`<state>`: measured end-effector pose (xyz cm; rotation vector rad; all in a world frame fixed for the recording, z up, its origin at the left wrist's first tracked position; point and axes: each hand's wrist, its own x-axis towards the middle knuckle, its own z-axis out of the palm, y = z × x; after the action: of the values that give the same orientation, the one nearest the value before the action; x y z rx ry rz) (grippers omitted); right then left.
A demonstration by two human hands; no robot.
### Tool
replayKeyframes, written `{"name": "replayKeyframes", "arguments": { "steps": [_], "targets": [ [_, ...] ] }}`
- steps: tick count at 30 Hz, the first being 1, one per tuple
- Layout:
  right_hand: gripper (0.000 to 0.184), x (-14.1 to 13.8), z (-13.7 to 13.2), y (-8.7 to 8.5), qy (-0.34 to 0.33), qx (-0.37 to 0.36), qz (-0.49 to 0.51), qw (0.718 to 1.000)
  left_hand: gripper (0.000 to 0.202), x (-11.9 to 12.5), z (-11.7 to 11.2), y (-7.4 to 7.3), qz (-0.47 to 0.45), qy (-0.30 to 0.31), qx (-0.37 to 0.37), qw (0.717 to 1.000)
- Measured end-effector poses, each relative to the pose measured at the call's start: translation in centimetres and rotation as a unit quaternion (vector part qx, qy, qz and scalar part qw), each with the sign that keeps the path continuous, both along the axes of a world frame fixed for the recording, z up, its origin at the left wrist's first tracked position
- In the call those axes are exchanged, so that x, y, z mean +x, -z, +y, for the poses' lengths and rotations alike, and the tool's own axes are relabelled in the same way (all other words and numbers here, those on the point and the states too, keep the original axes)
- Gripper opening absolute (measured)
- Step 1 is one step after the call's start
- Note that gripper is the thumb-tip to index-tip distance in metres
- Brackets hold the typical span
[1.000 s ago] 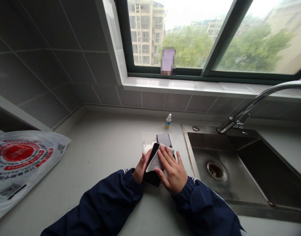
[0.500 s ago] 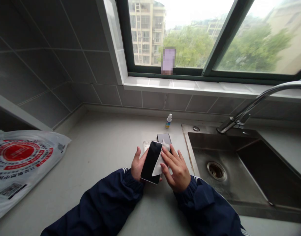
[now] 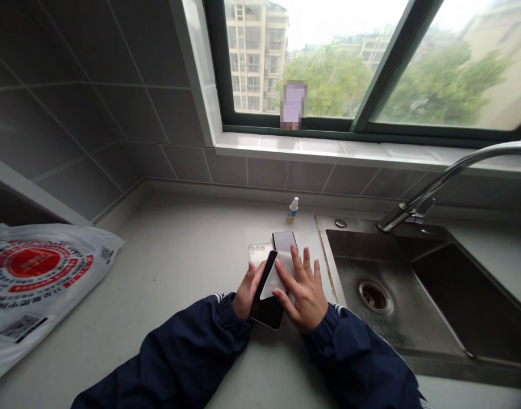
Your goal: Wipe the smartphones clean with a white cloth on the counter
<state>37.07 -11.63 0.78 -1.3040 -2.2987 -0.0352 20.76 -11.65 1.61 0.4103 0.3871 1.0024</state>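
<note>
My left hand (image 3: 246, 291) grips a black smartphone (image 3: 267, 309) by its left side, the screen facing up. Across the screen lies a white wiping cloth (image 3: 274, 283) with a zigzag edge. My right hand (image 3: 305, 292) presses the cloth onto the phone with thumb and index finger, its other fingers spread. Just beyond the phone, a second phone (image 3: 283, 241) rests on the counter, partly covered by the cloth and hand. Beside it is a clear phone case (image 3: 257, 251) with camera cutouts. A small spray bottle (image 3: 293, 210) with a white cap stands upright farther back.
A steel sink (image 3: 396, 318) is set into the counter (image 3: 192, 238) on the right, with a curved faucet (image 3: 450, 170) over it. A printed plastic bag (image 3: 39, 289) lies at the left. The tiled wall and window sill (image 3: 281, 145) border the back.
My right hand and the cloth have slid slightly left and inward over the screen. The phone is turned a little and lower. My right fingers are more spread.
</note>
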Motion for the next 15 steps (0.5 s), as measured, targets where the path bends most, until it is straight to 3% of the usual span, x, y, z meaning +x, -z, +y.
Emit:
{"name": "replayKeyframes", "arguments": {
  "steps": [4,11,15],
  "targets": [
    [0.057,-0.4,-0.5,-0.2,-0.024,-0.009,0.0,1.0,0.074,0.2,0.2,-0.3,-0.026,-0.032,0.003,0.999],
    [0.047,0.8,0.9,0.2,0.076,0.011,0.022,0.997,0.079,-1.2,0.5,0.3,0.01,0.092,-0.02,0.996],
    [0.049,1.1,1.2,0.5,0.045,0.016,0.027,0.998,0.081,-1.1,0.5,0.6,0.014,0.089,-0.024,0.996]
  ]
}}
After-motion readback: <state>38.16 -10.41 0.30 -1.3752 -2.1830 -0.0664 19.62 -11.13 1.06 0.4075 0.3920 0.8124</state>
